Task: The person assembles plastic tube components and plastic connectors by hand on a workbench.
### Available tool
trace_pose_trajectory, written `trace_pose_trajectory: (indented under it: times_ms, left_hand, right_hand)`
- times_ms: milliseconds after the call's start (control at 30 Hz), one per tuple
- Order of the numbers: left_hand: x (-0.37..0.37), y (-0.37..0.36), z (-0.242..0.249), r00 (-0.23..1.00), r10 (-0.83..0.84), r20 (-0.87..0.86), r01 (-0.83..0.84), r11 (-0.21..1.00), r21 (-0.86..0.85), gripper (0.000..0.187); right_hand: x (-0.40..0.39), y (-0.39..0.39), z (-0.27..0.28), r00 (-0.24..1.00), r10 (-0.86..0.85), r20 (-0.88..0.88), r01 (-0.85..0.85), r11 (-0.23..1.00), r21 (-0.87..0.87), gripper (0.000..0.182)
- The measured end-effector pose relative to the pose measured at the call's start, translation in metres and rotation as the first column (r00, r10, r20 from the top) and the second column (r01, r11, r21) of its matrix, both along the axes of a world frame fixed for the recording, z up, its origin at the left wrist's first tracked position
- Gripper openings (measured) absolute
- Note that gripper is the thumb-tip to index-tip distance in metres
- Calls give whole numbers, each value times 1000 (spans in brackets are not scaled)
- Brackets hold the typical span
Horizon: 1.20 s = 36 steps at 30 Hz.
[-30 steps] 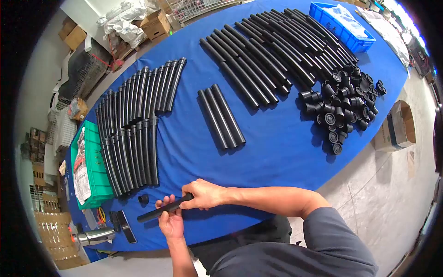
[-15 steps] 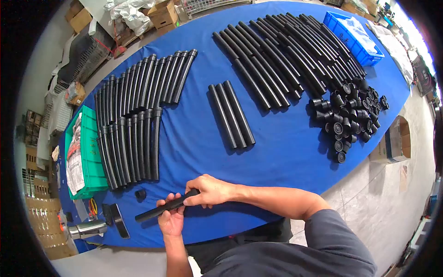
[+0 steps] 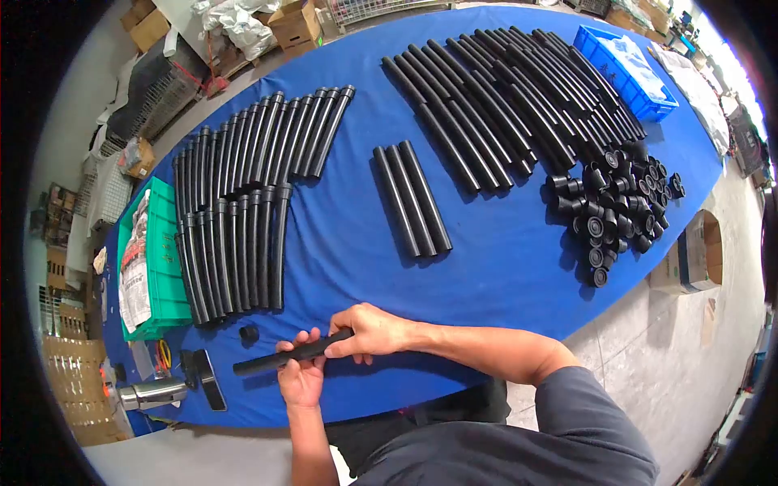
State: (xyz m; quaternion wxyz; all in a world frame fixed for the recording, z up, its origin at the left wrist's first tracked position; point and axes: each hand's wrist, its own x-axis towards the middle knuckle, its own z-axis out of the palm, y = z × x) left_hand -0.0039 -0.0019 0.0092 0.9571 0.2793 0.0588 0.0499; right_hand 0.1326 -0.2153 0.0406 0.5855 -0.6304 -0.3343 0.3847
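Note:
A black tube (image 3: 263, 362) lies across both hands near the front edge of the blue-covered table. My right hand (image 3: 369, 330) is wrapped round its right end, thumb along the near side. My left hand (image 3: 301, 377) cradles the tube's middle from below, palm up, with fingertips curling over the far side. The tube's left end sticks out free, tilted slightly down to the left. Just beyond that end a single black cap (image 3: 249, 334) rests on the cloth. My right hand hides the tube's other end.
Capped tubes (image 3: 243, 259) lie in rows at left beside a green crate (image 3: 166, 279). Three plain tubes (image 3: 412, 202) lie mid-table. Many more tubes (image 3: 494, 105), a pile of black caps (image 3: 612, 215) and a blue crate (image 3: 640, 81) are at right. A phone (image 3: 209, 381) and metal cylinder (image 3: 154, 394) sit front left.
The tube has swung a little towards level, its left end rising away from me. My left fingers have shifted slightly along it. The whole view has moved slightly.

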Motion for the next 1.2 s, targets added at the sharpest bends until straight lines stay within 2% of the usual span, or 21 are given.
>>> trace_pose_trajectory:
  times_ms: [33, 167, 233, 267, 300, 367, 400, 433, 533, 567, 633, 733, 767, 800, 833, 867, 900, 933, 967, 1167, 1200]
  left_hand:
    - [-2, 3, -4, 1000, -15, 12, 15, 1000, 15, 34]
    - [-3, 8, -10, 1000, 7, 15, -7, 1000, 16, 36]
    - [-8, 9, -14, 1000, 20, -7, -20, 1000, -15, 36]
    - [-7, 9, -15, 999, 30, -14, -30, 999, -38, 35]
    - [-4, 8, -10, 999, 44, -15, -45, 997, -60, 35]
    - [0, 2, -2, 1000, 4, 25, -4, 1000, -19, 34]
    - [-1, -1, 2, 999, -20, 33, 20, 1000, 2, 33]
    - [-4, 1, 1, 999, -28, 27, 28, 1000, 1, 33]
    - [-2, 7, -8, 999, -32, 21, 31, 999, 12, 33]
    - [-3, 8, -9, 1000, -12, 14, 11, 1000, 24, 34]
    - [-3, 7, -9, 1000, 5, -4, -5, 1000, 20, 34]
    - [-2, 5, -7, 1000, -14, -5, 14, 1000, -13, 34]
    - [-2, 3, -8, 1000, -21, 15, 22, 1000, -7, 34]
    - [-3, 3, -7, 999, -19, 33, 19, 1000, 5, 34]
    - [-3, 5, -9, 1000, -10, 20, 9, 999, 53, 34]
    - [-3, 7, -11, 1000, 3, 3, -3, 998, 56, 33]
    - [-2, 6, -8, 999, 27, -34, -25, 999, 39, 32]
    - [-1, 5, -9, 998, 41, -46, -40, 999, 19, 32]
    - [-1, 4, -8, 998, 37, -45, -37, 999, 11, 32]
    - [0, 5, -13, 1000, -17, 21, 18, 996, -84, 35]
    - [0, 3, -8, 1000, 3, 15, -2, 999, -51, 36]
  right_hand:
    - [-1, 1, 4, 984, 37, -176, -46, 998, -47, 38]
    - [-2, -1, 9, 997, 8, -78, -9, 1000, -10, 40]
    - [-5, 6, -14, 953, -134, 272, 77, 974, 211, 39]
    - [-4, 11, -24, 873, -221, 435, 77, 943, 325, 39]
    - [-2, 9, -16, 869, -219, 445, 71, 943, 326, 35]
    - [0, 4, -1, 1000, -29, -4, 29, 996, 84, 34]
    - [-3, 2, 5, 966, 25, -259, -34, 999, -29, 33]
    - [-5, 2, 0, 946, 30, -324, -30, 1000, 7, 32]
    - [-3, -1, 6, 999, 26, -45, -25, 1000, 15, 32]
    - [-4, 1, -2, 973, -76, 216, 52, 992, 116, 33]
    - [-4, 7, -21, 704, -324, 632, 113, 930, 351, 33]
    - [-4, 7, -14, 849, -213, 483, 70, 952, 298, 35]
    - [-3, 3, -8, 981, -60, 186, 34, 989, 141, 36]
    - [-1, -3, 8, 986, 68, -151, -69, 998, 1, 36]
    - [-1, 0, 4, 978, 64, -197, -55, 997, 51, 38]
    - [-2, 1, 2, 994, 28, -105, -25, 999, 29, 39]
    - [-2, -3, 18, 991, 17, 133, -14, 1000, -23, 35]
    - [-5, 6, -16, 814, -152, 560, 26, 974, 226, 32]
    - [-9, 2, -8, 797, -97, 596, 34, 993, 117, 29]
    - [-10, 7, -13, 821, -227, 523, 95, 959, 266, 30]
    - [-7, 6, -3, 937, -145, 317, 109, 986, 130, 32]
